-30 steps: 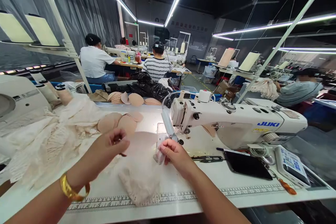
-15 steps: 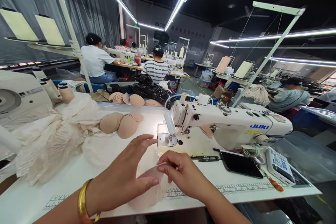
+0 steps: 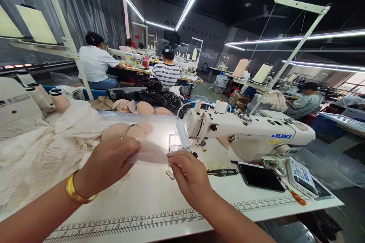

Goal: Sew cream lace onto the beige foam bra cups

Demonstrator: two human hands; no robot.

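A heap of cream lace [image 3: 37, 152] covers the left of the white desk [image 3: 148, 197], and the sewing machine [image 3: 251, 136] stands to the right with nothing under its needle yet. Foam cups [image 3: 128, 131] sit stacked beyond the hands. The pink piece [image 3: 149, 153] hangs above the desk between the left hand [image 3: 107, 163] and the right hand [image 3: 188, 174], each grip pinched narrow on one end. It looks unsewn so far.
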